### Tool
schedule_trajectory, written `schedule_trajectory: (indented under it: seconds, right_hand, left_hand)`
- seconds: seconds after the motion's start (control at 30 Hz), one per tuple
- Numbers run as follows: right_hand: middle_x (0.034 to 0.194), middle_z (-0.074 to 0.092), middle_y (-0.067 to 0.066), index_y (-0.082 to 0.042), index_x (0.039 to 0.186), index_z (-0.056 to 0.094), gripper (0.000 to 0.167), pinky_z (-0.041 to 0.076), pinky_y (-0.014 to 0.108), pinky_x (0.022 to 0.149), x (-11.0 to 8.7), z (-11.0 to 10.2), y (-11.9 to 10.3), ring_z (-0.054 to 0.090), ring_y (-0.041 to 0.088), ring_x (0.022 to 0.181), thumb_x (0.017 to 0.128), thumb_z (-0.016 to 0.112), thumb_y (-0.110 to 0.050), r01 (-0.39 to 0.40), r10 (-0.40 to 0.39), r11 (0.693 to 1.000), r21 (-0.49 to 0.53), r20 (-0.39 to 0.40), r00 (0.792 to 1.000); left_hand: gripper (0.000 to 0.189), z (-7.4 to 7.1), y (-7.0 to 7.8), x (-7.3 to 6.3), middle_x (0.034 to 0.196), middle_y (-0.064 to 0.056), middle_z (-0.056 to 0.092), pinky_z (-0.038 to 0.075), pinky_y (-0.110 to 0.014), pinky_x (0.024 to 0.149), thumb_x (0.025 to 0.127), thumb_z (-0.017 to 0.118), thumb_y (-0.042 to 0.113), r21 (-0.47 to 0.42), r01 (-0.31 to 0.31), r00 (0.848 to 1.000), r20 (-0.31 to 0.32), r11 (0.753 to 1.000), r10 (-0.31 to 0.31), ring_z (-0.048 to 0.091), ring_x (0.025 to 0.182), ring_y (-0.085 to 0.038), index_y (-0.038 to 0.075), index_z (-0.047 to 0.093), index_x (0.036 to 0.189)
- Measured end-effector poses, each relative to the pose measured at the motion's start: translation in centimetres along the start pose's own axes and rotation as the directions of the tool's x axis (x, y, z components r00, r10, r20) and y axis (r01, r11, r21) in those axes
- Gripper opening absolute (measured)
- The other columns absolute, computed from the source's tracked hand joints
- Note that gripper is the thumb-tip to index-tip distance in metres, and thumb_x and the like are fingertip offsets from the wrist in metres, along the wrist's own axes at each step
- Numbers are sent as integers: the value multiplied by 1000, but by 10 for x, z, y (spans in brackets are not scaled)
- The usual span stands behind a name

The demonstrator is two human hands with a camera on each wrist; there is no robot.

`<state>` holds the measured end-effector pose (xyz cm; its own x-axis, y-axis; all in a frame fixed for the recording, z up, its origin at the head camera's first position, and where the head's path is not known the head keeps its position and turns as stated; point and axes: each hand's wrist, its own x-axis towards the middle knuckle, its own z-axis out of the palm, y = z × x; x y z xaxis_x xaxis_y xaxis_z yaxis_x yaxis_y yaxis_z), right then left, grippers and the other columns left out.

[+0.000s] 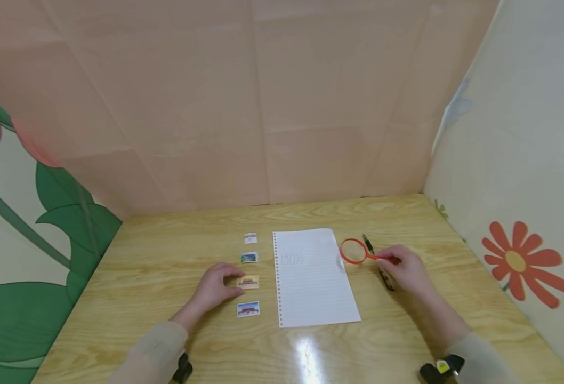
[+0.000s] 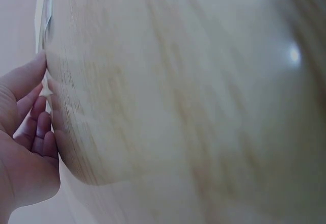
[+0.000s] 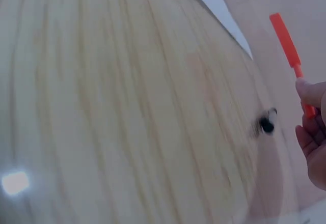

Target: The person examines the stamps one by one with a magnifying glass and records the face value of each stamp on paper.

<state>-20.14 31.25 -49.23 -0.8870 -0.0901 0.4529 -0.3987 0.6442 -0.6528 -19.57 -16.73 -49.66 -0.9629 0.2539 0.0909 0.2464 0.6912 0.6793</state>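
Observation:
My right hand (image 1: 405, 268) holds a red magnifying glass (image 1: 354, 251) by its handle. The round lens is beside the paper's right edge, and the right wrist view shows the red rim edge-on above the table. A dark pen (image 1: 386, 280) lies on the table, partly hidden by this hand and the handle. On the left, my left hand (image 1: 216, 285) is at a yellowish stamp (image 1: 249, 282) with a building on it. Thumb and forefinger are spread at the stamp's left end, one near its upper edge, one near its lower edge.
More stamps line up with it: a pale one (image 1: 250, 238), a blue-green one (image 1: 249, 257) and a blue one with a red building (image 1: 248, 309). A lined sheet of paper (image 1: 315, 298) with faint writing lies between the hands on the wooden table (image 1: 152, 261).

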Motion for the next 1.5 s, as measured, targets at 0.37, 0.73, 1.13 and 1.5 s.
schedule_trajectory:
  seconds: [0.37,0.73,1.13,1.5]
  right_hand:
    - [88,64,10,1,95,72,9,43,13,60,-13,-46,27,51,-2,73,89,74,-5,-162,156,982,-98,-66,986]
    - [90,66,3,-2,103,73,23,41,16,66,-24,-71,54,50,-3,78,90,75,-22,-312,304,940,-138,-72,950]
    - [95,68,14,-2,99,74,24,40,18,66,-30,-82,75,47,-4,77,91,74,-25,-320,309,923,-215,-85,947]
    - [95,68,18,1,100,74,27,40,23,66,-33,-90,86,48,-3,78,94,71,-26,-319,314,909,-269,-61,947]
  left_hand:
    - [35,1,-1,0,109,-1,67,42,-47,101,72,89,14,-12,-9,1000,-9,1000,9,59,108,-26,12,76,104]
    - [33,0,-1,0,111,-3,66,41,-48,102,73,88,14,-6,12,1000,-1,1000,-12,58,109,-27,14,76,104]
    - [35,0,0,0,112,-3,66,41,-49,102,72,89,15,-6,17,1000,0,1000,-17,58,110,-28,14,76,104]
    - [35,0,-1,-1,111,-2,65,42,-48,101,73,88,15,3,12,1000,4,1000,-12,58,109,-27,14,76,105]
